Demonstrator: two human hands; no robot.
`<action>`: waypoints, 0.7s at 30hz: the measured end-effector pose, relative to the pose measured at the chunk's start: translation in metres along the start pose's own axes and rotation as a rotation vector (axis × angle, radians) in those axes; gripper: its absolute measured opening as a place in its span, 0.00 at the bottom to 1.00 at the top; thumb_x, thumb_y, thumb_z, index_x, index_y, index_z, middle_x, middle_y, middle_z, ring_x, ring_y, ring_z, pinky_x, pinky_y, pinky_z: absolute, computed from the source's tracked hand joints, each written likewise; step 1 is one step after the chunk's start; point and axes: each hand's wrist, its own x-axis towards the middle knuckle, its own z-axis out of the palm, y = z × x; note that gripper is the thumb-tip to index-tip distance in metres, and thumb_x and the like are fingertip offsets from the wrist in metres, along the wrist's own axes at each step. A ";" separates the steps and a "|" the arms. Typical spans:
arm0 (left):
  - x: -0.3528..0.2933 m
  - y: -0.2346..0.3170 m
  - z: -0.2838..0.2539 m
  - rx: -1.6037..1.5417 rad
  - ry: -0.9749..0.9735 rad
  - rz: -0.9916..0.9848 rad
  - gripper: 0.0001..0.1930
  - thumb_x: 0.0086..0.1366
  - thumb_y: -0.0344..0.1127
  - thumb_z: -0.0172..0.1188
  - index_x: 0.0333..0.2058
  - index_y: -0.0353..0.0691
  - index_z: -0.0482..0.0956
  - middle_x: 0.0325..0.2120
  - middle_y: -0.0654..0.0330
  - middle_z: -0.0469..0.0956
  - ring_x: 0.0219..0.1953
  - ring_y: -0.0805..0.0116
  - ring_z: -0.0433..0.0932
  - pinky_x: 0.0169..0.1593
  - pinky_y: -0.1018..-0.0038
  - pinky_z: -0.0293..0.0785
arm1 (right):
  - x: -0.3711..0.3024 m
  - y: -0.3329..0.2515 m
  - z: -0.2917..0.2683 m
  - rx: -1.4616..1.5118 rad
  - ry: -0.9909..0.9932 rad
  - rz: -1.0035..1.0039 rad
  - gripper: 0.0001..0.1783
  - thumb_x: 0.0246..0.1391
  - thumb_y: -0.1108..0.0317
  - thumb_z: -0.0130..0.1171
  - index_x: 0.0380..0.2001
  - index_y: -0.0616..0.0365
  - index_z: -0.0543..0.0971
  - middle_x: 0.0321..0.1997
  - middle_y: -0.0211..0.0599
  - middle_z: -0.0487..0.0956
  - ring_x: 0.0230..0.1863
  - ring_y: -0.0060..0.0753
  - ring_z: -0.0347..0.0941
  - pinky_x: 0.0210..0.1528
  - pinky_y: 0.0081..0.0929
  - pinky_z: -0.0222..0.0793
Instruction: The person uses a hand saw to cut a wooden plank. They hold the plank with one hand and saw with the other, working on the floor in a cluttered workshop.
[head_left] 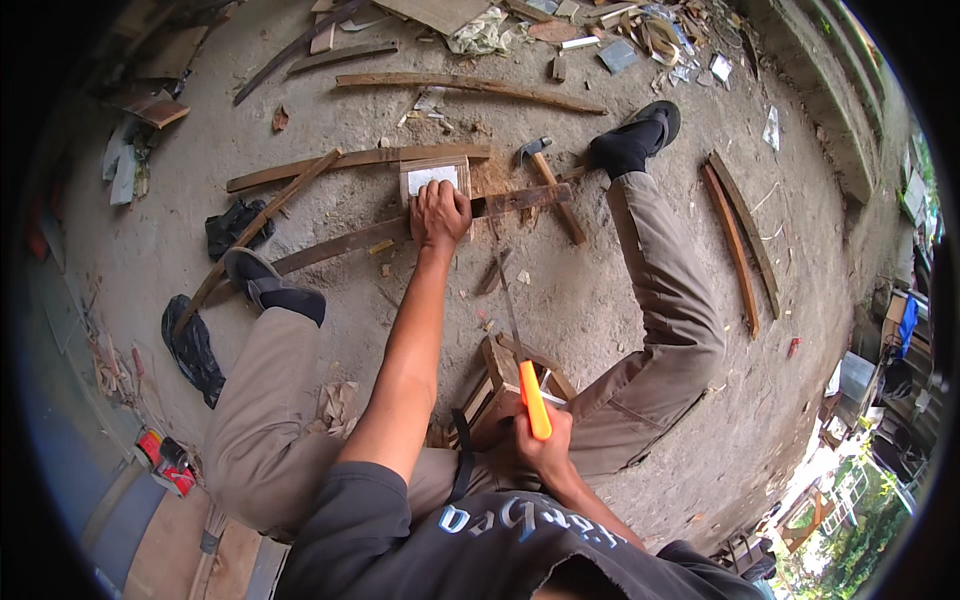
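Note:
My right hand [545,440] is closed round the orange handle [534,398] of a handsaw, close to my body. The narrow saw blade [510,300] points away from me, its far end near a dark wooden plank [345,245]. That plank lies slantwise across a wooden block [405,185] with a white top. With fingers curled over it, my left hand [440,215] presses the plank against the block. Just right of the block lies a hammer [560,200] with a wooden handle, partly under the plank's right end.
Beyond the block lie long wood strips [470,85], with scrap piled at the back. Two more strips [735,240] rest on the right. Black plastic bags [192,350] lie by my left foot. A wooden stool frame [500,360] is between my legs.

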 end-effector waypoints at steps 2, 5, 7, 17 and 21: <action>-0.007 0.000 -0.004 -0.002 -0.013 0.000 0.09 0.61 0.38 0.49 0.27 0.39 0.70 0.29 0.50 0.72 0.35 0.48 0.72 0.39 0.53 0.69 | 0.015 0.003 0.010 0.037 -0.006 0.175 0.04 0.50 0.74 0.62 0.29 0.64 0.79 0.15 0.42 0.75 0.16 0.32 0.75 0.23 0.27 0.69; -0.011 0.001 -0.006 -0.004 -0.012 0.014 0.10 0.61 0.38 0.49 0.27 0.39 0.71 0.29 0.51 0.72 0.35 0.49 0.73 0.39 0.54 0.69 | 0.055 -0.003 0.020 -0.054 -0.025 0.185 0.04 0.49 0.74 0.62 0.28 0.64 0.79 0.16 0.43 0.76 0.17 0.33 0.76 0.24 0.28 0.70; -0.005 0.003 -0.008 -0.011 -0.002 0.015 0.11 0.62 0.39 0.48 0.27 0.39 0.71 0.29 0.51 0.72 0.35 0.49 0.73 0.39 0.54 0.69 | 0.029 0.003 0.009 -0.055 -0.056 0.127 0.04 0.48 0.74 0.62 0.29 0.64 0.79 0.17 0.43 0.76 0.19 0.35 0.78 0.25 0.28 0.71; -0.006 -0.009 -0.037 -0.231 -0.240 0.118 0.18 0.63 0.52 0.56 0.34 0.41 0.71 0.33 0.54 0.72 0.41 0.51 0.71 0.46 0.60 0.64 | 0.062 0.019 0.037 -0.004 -0.009 -0.001 0.08 0.51 0.71 0.60 0.28 0.67 0.77 0.16 0.46 0.73 0.17 0.28 0.71 0.25 0.30 0.67; -0.007 -0.012 -0.044 -0.149 -0.296 0.286 0.37 0.58 0.68 0.56 0.52 0.41 0.70 0.54 0.52 0.68 0.60 0.53 0.64 0.62 0.56 0.56 | 0.059 0.034 0.033 0.020 0.031 -0.007 0.07 0.49 0.71 0.60 0.28 0.65 0.78 0.16 0.46 0.73 0.17 0.36 0.74 0.26 0.31 0.69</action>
